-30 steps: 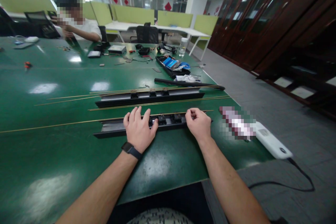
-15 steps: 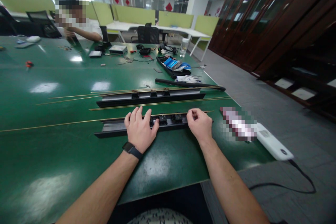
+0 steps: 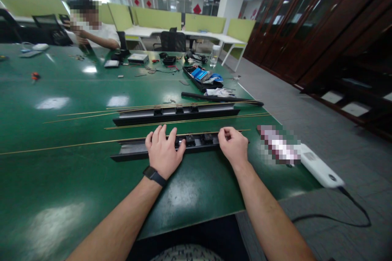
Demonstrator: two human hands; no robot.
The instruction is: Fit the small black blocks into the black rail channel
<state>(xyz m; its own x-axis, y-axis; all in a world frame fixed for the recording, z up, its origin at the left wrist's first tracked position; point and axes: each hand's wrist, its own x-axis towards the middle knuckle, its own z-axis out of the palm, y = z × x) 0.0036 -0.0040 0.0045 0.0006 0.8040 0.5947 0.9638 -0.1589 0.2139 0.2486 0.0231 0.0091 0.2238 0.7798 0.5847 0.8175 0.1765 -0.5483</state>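
In front of me a black channel-shaped rail (image 3: 131,157) lies on the green table, with small black blocks (image 3: 190,140) seated inside it. My left hand (image 3: 163,149) rests over the rail's middle, fingers spread, with its thumb beside one block. A long thin brass-coloured rod (image 3: 76,145) runs along the rail's far edge, under my left fingers and out past my right hand. At the rail's right end my right hand (image 3: 233,145) is closed, thumb and forefinger pinched together at the rod. The pinch point itself is partly hidden.
Behind lies a second black rail (image 3: 174,117) with several thin rods about it. A blurred phone-like object (image 3: 277,144) and a white device (image 3: 320,165) with a cable are at the right edge. Gloves (image 3: 220,92) and a tool tray (image 3: 200,77) sit farther back. A person (image 3: 102,34) sits across the table.
Both of my hands keep their places on the rail. Across the table, the person has shifted slightly, with the hands raised near the head.
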